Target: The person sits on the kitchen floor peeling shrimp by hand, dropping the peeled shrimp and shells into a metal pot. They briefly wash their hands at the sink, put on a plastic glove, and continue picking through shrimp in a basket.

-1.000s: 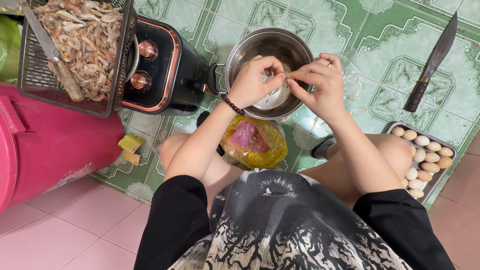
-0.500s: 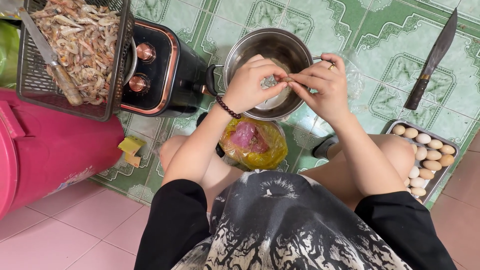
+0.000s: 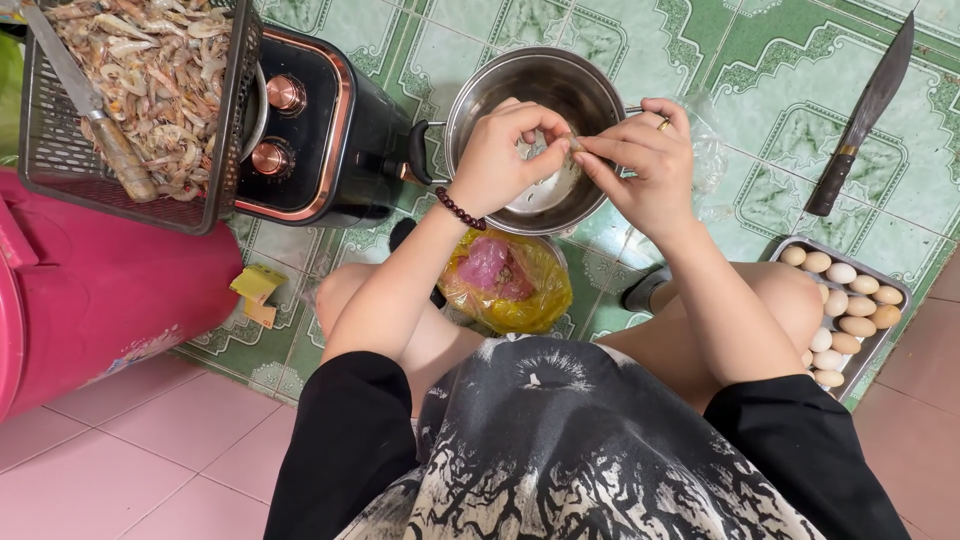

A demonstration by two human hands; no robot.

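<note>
Shrimp (image 3: pixel 572 146) pinched by both hands (image 3: pixel 505 160) over steel pot (image 3: pixel 590 85).

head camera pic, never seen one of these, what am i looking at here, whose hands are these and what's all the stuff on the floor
The picture comes from a camera worn on a person's head, looking straight down, so you see their own arms, knees and lap. No machine is involved, just two bare hands. The left hand and the right hand meet over a steel pot and pinch a small item between the fingertips; it is too small to name for sure. On the tiled floor: a wire basket of shrimp with a knife lying in it, resting on a black appliance with copper knobs; a pink tub; a yellow bag with something pink inside between the knees; a tray of eggs; and a large cleaver.
</note>
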